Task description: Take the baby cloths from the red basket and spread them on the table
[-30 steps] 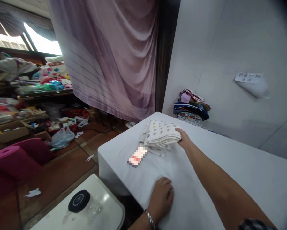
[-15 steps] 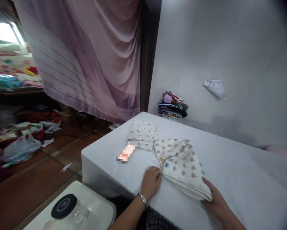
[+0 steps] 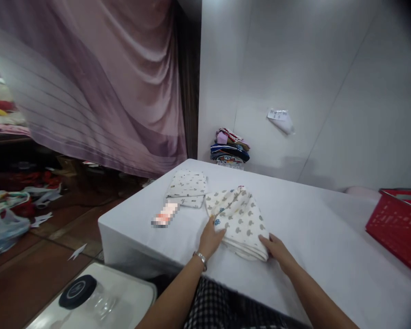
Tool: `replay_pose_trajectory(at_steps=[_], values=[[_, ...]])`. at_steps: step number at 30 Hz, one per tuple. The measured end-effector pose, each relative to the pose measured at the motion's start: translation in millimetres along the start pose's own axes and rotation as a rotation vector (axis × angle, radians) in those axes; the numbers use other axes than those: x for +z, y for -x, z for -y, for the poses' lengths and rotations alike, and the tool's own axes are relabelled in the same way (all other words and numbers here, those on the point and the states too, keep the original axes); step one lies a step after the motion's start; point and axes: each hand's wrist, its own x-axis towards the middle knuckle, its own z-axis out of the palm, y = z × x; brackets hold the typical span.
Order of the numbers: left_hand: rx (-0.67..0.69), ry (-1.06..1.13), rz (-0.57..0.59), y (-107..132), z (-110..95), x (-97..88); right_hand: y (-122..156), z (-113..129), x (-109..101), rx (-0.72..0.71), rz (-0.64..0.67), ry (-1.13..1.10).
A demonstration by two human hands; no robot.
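A folded cream cloth with grey prints (image 3: 239,221) lies on the white table (image 3: 315,237) in front of me. My left hand (image 3: 210,237) rests on its left edge, fingers flat against the fabric. My right hand (image 3: 277,249) touches its near right corner. A second folded printed cloth (image 3: 187,186) lies farther back to the left, with a small blurred pink-and-white object (image 3: 164,214) just in front of it.
A red basket (image 3: 397,226) stands at the table's right edge. A stack of folded clothes (image 3: 230,148) sits against the wall behind the table. A pink curtain (image 3: 98,91) hangs at left; clutter lies on the floor. A white stool with a black-lidded jar (image 3: 82,294) is near my left.
The cream cloth was pulled off the far folded pile toward me and laid down in front. Both hands now press on its edges. The view swung right, revealing the red basket.
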Motion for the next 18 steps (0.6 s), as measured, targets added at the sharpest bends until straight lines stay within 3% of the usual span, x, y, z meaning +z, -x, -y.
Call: replay_pose_trajectory(at_steps=[2, 4, 5, 9, 10, 12, 14, 16, 18], values=[[-0.07, 0.052, 0.018, -4.3, -14.1, 4.8, -2.2, 2.3, -10.0, -0.151, -0.184, 0.189], [-0.096, 0.157, 0.076, -3.6, -36.1, 11.2, 1.4, 4.8, -15.4, -0.288, -0.271, 0.204], [-0.081, 0.232, 0.122, -0.9, -50.3, 16.2, 5.8, 6.2, -16.0, -0.333, -0.233, 0.137], [0.065, 0.579, 0.379, 18.9, -116.6, 51.0, 30.7, 14.3, -9.0, -0.404, 0.131, -0.249], [0.096, 0.653, 0.436, 24.3, -131.4, 61.3, 35.0, 16.7, -7.6, -0.4, 0.144, -0.307], [0.142, 0.717, 0.585, 33.5, -152.9, 79.0, 37.9, 20.7, -9.1, -0.353, 0.048, -0.405], [0.225, 0.642, 0.693, 40.2, -160.5, 88.6, 35.4, 22.4, -18.5, -0.263, -0.078, -0.549], [0.392, 0.428, 0.635, 43.2, -152.7, 88.0, 32.9, 21.3, -35.6, -0.167, -0.128, -0.696], [0.55, 0.152, 0.402, 41.0, -131.3, 78.3, 35.4, 17.3, -58.2, -0.111, -0.161, -0.767]])
